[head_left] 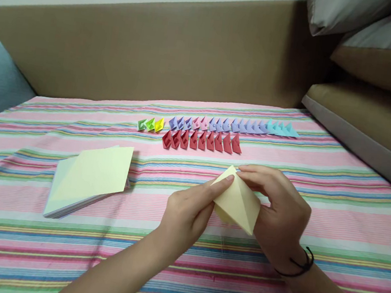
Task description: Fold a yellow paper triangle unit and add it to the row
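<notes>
Pale yellow folded paper (237,200) held over striped cloth (26,249)

Folded paper sits at near centre, gripped between both hands, with a pointed corner uppermost and a crease running down its face. Left hand (187,212): closed on the paper's left side, thumb pressed flat near the top corner, other fingers curled underneath. Right hand (280,214): partly closed around the right edge, fingers bent toward the top corner; thumb hidden. Black cord (303,269) around right wrist.

Left of the hands, well apart: paper stack (63,175), its pale yellow top sheet (101,170) lying askew.

Beyond, two rows of small folded shapes. Nearer row: nine red shapes (202,140). Farther row, left to right: three green-to-yellow shapes (150,124), then violet and pink shapes (196,123), more violet, and turquoise shapes (283,129) at the right end.

Brown backrest (156,56) behind; cushions (370,115) piled at right.
</notes>
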A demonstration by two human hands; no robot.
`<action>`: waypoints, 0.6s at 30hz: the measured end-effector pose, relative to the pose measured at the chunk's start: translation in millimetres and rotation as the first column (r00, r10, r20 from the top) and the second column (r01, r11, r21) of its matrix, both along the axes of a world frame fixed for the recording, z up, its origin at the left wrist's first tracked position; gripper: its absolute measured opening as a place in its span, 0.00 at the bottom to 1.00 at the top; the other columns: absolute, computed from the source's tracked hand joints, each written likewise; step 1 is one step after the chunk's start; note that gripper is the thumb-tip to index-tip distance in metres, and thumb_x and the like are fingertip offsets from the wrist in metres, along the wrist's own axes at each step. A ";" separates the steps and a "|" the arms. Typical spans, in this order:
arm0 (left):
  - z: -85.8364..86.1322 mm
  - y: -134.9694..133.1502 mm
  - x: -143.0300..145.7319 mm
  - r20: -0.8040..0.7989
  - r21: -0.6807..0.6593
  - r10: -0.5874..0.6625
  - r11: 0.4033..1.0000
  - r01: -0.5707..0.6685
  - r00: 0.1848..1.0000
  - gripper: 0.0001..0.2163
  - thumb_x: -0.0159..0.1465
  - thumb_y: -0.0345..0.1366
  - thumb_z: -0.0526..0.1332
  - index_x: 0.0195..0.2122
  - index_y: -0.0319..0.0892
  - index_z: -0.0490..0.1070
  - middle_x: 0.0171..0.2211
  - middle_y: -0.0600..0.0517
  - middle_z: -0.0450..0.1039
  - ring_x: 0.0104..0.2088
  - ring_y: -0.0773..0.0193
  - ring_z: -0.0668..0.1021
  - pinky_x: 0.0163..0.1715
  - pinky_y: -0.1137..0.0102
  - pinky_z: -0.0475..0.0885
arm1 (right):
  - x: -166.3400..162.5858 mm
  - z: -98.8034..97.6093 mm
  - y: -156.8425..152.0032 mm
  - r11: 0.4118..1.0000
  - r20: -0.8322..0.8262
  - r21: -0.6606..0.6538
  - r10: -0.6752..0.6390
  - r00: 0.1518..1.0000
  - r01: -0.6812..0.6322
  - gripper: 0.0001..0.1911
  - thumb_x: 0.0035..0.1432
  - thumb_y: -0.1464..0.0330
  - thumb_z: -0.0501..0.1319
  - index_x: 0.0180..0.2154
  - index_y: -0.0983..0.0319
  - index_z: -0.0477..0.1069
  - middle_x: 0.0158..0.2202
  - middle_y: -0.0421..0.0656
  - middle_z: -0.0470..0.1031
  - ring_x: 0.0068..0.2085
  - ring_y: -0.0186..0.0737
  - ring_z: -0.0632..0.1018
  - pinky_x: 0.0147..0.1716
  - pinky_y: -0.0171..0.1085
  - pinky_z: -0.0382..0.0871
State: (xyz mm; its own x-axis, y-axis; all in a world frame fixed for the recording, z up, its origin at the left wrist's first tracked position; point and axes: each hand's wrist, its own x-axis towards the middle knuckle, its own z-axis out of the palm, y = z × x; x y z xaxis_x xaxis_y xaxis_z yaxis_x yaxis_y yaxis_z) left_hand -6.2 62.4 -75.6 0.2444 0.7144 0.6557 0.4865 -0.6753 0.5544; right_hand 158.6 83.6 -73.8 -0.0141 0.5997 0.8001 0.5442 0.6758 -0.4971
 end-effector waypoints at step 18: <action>11.4 14.9 -3.4 0.667 -0.596 0.011 0.608 0.524 0.745 0.16 0.62 0.47 0.58 0.41 0.41 0.77 0.38 0.46 0.78 0.36 0.60 0.77 0.32 0.72 0.68 | 21.7 -0.3 2.4 0.945 0.377 0.193 0.176 0.909 -0.263 0.18 0.60 0.77 0.57 0.49 0.54 0.70 0.47 0.42 0.78 0.45 0.36 0.80 0.41 0.33 0.76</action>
State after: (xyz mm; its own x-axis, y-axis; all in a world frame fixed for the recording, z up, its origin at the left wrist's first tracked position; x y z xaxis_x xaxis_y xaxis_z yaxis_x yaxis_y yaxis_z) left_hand -9.5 77.4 -64.2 0.2865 0.9576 0.0305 -0.2199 0.0348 0.9749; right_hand 180.3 86.1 -74.1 -0.4284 0.3452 0.8351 0.4777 0.8710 -0.1149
